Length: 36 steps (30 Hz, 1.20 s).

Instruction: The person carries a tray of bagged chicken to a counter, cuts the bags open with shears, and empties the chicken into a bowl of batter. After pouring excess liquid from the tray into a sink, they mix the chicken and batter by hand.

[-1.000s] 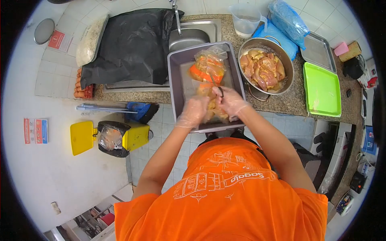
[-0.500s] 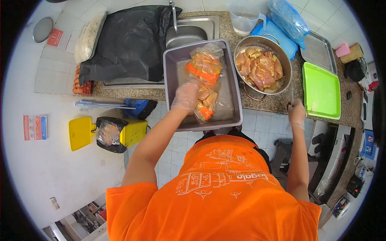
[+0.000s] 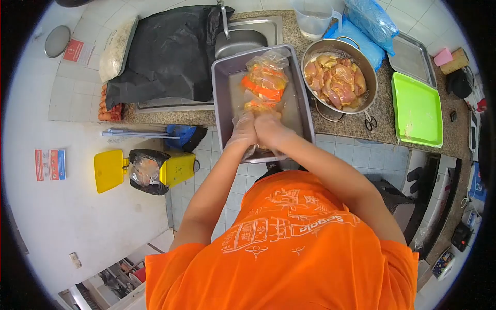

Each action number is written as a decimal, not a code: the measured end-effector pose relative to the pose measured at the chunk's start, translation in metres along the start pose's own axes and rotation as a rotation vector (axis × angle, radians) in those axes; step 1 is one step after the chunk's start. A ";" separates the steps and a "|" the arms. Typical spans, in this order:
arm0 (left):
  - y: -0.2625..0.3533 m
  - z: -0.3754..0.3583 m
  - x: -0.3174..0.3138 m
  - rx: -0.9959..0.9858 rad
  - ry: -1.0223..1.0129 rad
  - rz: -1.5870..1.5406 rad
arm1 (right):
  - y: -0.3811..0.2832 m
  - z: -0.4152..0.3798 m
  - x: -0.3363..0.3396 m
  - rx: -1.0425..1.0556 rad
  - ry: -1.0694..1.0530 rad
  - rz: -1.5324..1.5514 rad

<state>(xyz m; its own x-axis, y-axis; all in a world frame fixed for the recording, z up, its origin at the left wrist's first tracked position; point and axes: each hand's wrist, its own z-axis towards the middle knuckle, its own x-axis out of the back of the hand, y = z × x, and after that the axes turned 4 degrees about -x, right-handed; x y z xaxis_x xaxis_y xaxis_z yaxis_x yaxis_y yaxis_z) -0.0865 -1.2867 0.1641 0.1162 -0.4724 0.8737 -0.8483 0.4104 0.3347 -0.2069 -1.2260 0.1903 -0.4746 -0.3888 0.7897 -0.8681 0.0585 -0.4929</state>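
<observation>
A grey rectangular tub [image 3: 222,88] sits on the counter edge with clear plastic bags of raw chicken [image 3: 264,77] inside. My left hand [image 3: 243,130] and my right hand [image 3: 269,128], both in thin clear gloves, are pressed together over the nearest bag [image 3: 258,107] at the tub's near end, gripping it. Scissors [image 3: 370,122] lie on the granite counter to the right, beside a metal pot of raw chicken pieces [image 3: 337,78].
A sink [image 3: 243,39] sits behind the tub, with a black plastic sheet [image 3: 165,51] to its left. A green tray [image 3: 416,109], a metal tray [image 3: 408,61] and a measuring jug [image 3: 314,18] stand right. A yellow bin [image 3: 142,170] is on the floor.
My right hand left the scissors on the counter at right and came back to the tub. Both hands now meet on the near bag.
</observation>
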 end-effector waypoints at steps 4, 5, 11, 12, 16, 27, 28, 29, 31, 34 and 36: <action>-0.003 -0.009 0.011 0.057 -0.171 0.013 | 0.015 0.065 -0.019 -0.151 -0.287 -0.223; -0.001 -0.011 0.011 0.011 -0.235 0.082 | 0.003 0.055 0.011 -0.185 -0.434 -0.258; -0.011 0.006 -0.026 0.227 -0.132 -0.241 | 0.031 0.067 -0.040 -0.294 -0.285 -0.340; -0.007 0.003 -0.018 0.256 -0.139 -0.337 | 0.030 0.058 -0.036 -0.324 -0.257 -0.286; -0.027 0.019 -0.030 0.134 -0.235 -0.448 | 0.025 0.029 -0.014 -0.383 -0.129 0.033; -0.036 0.034 -0.017 0.274 -0.489 -1.525 | 0.075 0.049 -0.032 0.107 -0.198 1.297; -0.029 0.027 -0.014 0.275 -0.420 -1.522 | 0.073 0.047 -0.027 0.120 -0.208 1.311; -0.017 0.018 -0.006 0.273 -0.352 -1.515 | 0.070 0.043 -0.018 0.135 -0.214 1.326; -0.009 0.017 0.002 0.287 -0.314 -1.512 | 0.067 0.043 -0.011 0.147 -0.183 1.308; -0.004 0.015 0.007 0.353 -0.322 -1.532 | 0.069 0.048 -0.015 0.132 -0.068 1.196; 0.016 0.002 0.039 0.399 -0.205 -1.547 | 0.050 0.037 0.017 0.134 0.023 1.090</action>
<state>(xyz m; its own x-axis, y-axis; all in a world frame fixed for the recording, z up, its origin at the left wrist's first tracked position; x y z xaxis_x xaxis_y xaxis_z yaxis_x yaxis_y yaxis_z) -0.0965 -1.2997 0.2033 0.9067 -0.3251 -0.2687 -0.0667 -0.7396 0.6697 -0.2532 -1.2636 0.1659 -0.9813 -0.1717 -0.0875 0.0408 0.2591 -0.9650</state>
